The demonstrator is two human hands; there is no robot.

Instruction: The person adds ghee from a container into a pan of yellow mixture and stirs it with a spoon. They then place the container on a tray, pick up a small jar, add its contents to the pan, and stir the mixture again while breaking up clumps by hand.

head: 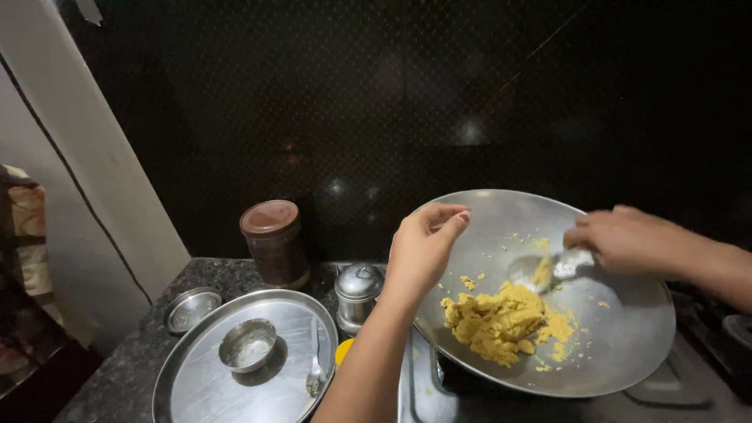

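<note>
Wok (627, 329) tilts on the stove; left hand (421, 252) pinches its rim, right hand (627, 237) clasps a spoon (548, 269) above dough (497, 317); tray (196, 384) lies left.

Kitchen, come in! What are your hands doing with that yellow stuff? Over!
Left hand on the wok rim, tilting it. Right hand grips a metal spatula, scraping. Yellow dough clumped in the wok. Nothing blocking.
</note>
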